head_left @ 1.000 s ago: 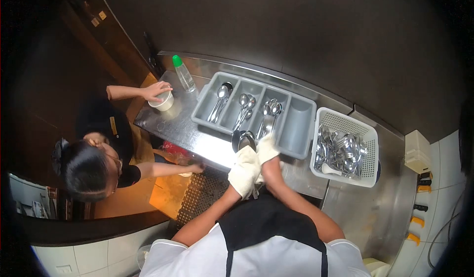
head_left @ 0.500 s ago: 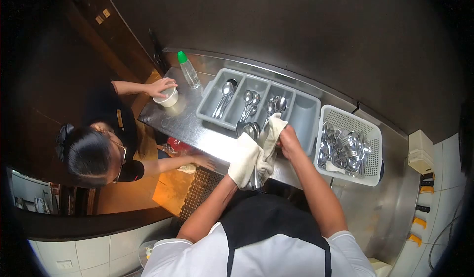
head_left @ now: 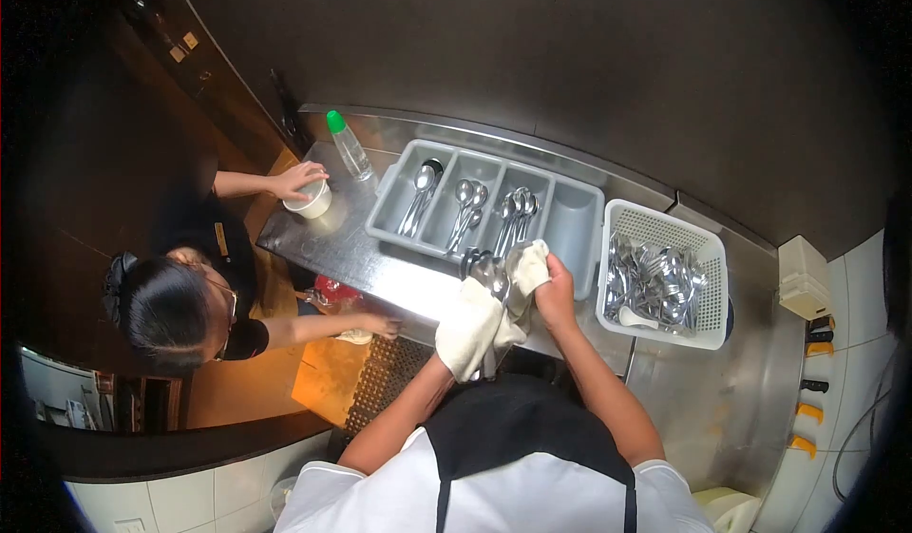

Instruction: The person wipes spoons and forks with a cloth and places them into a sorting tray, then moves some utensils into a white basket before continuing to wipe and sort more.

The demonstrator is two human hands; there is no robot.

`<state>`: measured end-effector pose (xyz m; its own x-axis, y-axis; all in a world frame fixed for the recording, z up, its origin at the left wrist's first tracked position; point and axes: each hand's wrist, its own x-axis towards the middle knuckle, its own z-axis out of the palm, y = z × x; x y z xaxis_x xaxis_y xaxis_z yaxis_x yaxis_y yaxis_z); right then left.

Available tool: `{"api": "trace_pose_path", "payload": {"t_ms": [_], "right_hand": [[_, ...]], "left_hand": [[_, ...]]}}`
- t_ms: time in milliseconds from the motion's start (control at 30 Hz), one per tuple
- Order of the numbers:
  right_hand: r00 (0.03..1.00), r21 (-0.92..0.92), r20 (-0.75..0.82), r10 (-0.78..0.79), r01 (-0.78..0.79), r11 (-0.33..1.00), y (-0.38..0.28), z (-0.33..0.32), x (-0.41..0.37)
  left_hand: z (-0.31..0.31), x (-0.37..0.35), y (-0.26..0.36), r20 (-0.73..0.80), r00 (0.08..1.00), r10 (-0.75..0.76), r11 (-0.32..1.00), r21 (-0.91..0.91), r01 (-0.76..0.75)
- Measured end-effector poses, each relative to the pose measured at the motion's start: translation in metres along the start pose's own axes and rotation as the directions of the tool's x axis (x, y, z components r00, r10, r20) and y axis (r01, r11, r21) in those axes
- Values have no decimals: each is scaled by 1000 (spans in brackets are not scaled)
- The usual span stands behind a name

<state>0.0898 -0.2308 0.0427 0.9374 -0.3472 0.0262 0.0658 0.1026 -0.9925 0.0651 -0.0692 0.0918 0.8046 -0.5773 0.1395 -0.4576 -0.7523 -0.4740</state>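
Note:
My left hand [head_left: 445,360], mostly covered by a cream cloth [head_left: 467,329], is closed around a bunch of spoons [head_left: 487,272]. The spoon heads stick out above the cloth, and their handles come out below near my apron. My right hand [head_left: 557,292] pinches the other end of the cloth beside the spoon heads. Just beyond my hands is a grey cutlery tray [head_left: 575,224] with four compartments. Spoons [head_left: 415,200] lie in the left one, smaller spoons [head_left: 466,212] in the second and more spoons [head_left: 516,215] in the third.
To the right, a white perforated basket [head_left: 662,218] holds jumbled cutlery [head_left: 660,281] and a white spoon. A green-capped bottle [head_left: 351,148] stands left of the tray. At the counter's left end, a co-worker's hand [head_left: 299,180] rests on a white bowl [head_left: 309,204]. Orange-handled tools hang far right.
My right hand has drawn slightly nearer to me with its end of the cloth, beside the spoon heads. The view has shifted slightly. The co-worker's lower hand has curled in.

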Motion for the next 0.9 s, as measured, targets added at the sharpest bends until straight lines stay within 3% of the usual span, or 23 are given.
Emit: {"api": "trace_pose_path", "payload": {"t_ms": [33,67,100,133,200,233,267,333,400,433,500,533,567,600,667,767,800,867,900], "right_hand": [[999,29,13,47,-47,998,3,-1,-3],[995,58,28,96,-98,993,1,0,-8],[995,70,42,89,-92,993,5,0,-9],[993,100,56,101,-106,989,4,0,-9],[989,159,83,124,-136,978,-8,2,-11],[991,128,92,95,-107,986,-10,3,-11],[993,96,101,66,-75,992,-11,5,-12],[993,20,109,42,-45,999,-12,7,-11],[993,-68,108,55,-48,996,-7,9,-10],[992,22,90,89,-91,996,2,11,-4],[998,-77,60,-16,21,997,1,16,5],[996,-128,49,-69,75,989,0,18,11],[979,-379,25,-204,198,904,-14,22,11],[972,-380,-28,-234,206,902,-14,25,16],[947,-380,-128,-293,226,897,-12,31,25],[977,-63,-135,-166,159,985,-5,40,28],[987,41,-119,-105,110,993,2,41,30],[993,57,-115,-28,34,998,5,42,38],[990,77,-139,29,-18,997,-2,44,44]], "left_hand": [[-2,-3,2,-3,999,-45,971,-235,43],[-4,-4,2,122,989,-84,766,-627,142],[-7,-6,1,248,961,-121,245,-931,271],[-10,-7,1,367,917,-156,-204,-920,333],[-9,-5,0,459,889,-11,-366,-829,423],[-11,-5,-3,319,947,-46,117,-939,322],[-20,-3,-8,172,982,-80,582,-792,186],[-22,0,-8,219,962,-163,349,-900,263],[-12,-3,-5,64,988,-141,636,-759,140],[-5,-5,-3,-5,994,-110,755,-651,81],[-4,-4,2,139,967,-215,743,-619,254],[-5,-6,2,128,969,-209,793,-558,245],[-11,-7,0,116,972,-204,838,-492,235],[-18,-7,-1,105,974,-199,877,-424,225],[-27,-7,-11,155,971,-180,801,-550,236],[-23,-9,-14,-147,962,-228,968,-142,207],[-18,-12,-15,-131,967,-220,940,-292,175],[-8,-19,-17,-102,974,-201,814,-571,108],[-15,-19,-19,-99,976,-192,820,-562,104]]}}
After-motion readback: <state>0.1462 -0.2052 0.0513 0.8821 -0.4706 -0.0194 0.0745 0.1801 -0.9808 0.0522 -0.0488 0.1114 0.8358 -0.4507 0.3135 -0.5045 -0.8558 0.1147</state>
